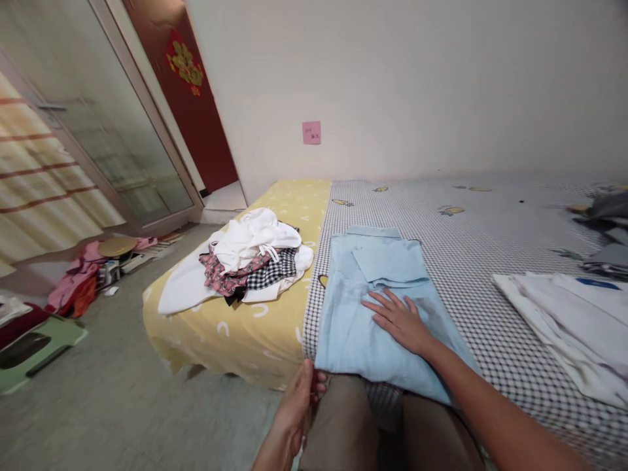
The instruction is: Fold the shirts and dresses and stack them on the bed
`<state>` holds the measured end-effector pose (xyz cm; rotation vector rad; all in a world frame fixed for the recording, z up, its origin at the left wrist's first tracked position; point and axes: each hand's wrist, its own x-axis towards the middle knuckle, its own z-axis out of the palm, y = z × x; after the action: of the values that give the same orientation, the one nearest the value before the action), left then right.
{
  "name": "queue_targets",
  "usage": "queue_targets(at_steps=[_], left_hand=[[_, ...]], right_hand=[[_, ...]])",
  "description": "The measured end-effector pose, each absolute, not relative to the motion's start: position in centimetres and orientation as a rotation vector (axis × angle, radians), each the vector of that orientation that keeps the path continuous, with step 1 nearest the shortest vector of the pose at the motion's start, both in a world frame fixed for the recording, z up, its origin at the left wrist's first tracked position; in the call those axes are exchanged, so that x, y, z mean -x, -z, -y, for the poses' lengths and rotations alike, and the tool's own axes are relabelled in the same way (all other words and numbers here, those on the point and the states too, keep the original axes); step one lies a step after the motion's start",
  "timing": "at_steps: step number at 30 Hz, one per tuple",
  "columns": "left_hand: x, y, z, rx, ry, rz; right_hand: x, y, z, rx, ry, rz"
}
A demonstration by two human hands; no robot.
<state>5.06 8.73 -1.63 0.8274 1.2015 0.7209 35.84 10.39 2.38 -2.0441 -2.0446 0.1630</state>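
A light blue collared shirt (387, 343) lies folded on the checked bedding, its collar toward the wall and its lower edge at my knees. My right hand (400, 322) rests flat on the shirt's middle, palm down with fingers spread, just below a folded-over section. Beside the shirt's lower left corner is my left hand (298, 399), thumb up and fingers loosely bent near the hem. It seems to hold nothing, and part of its fingers is hard to see.
On the yellow sheet (275, 333) at left sits a heap of clothes (255, 255), white, pink-patterned and black-checked. Folded white garments (574, 327) lie on the right, with dark clothes (611, 229) farther back. A green stool (44, 350) stands on the floor, left.
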Motion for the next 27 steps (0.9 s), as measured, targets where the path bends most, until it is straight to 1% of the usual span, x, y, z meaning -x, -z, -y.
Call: queue_targets(at_steps=[5, 8, 11, 16, 20, 23, 25, 27], left_hand=[[-7.5, -1.3, -10.3, -1.004, -0.759, -1.121], [-7.5, -1.9, -10.8, -1.077, -0.880, -1.171], [-7.1, -1.5, -10.9, -1.156, -0.922, -1.224], [-7.1, 0.4, -11.1, -1.125, -0.819, -1.255], [-6.1, 1.3, -11.7, -1.162, -0.862, -1.254], [-3.3, 1.5, -12.4, -1.392, -0.972, -1.306], [-0.7, 1.6, -12.9, -1.686, -1.061, -1.375], [1.8, 1.6, -13.4, -2.102, -1.121, -1.421]], right_hand=[[-35.8, -2.6, -10.3, 2.028, -0.193, 2.041], [-35.9, -2.5, -10.4, 2.006, -0.162, 2.036], [-36.1, -2.3, -10.4, 1.984, -0.152, 2.043], [-36.1, -2.5, -10.4, 1.947, -0.180, 2.060], [-36.0, -3.6, -10.9, 1.930, -0.298, 2.082], [-36.3, -5.3, -10.5, 1.837, -0.389, 1.998], [-37.1, -6.7, -8.9, 1.714, -0.288, 1.828], [-38.5, -7.8, -6.3, 1.640, -0.103, 1.633]])
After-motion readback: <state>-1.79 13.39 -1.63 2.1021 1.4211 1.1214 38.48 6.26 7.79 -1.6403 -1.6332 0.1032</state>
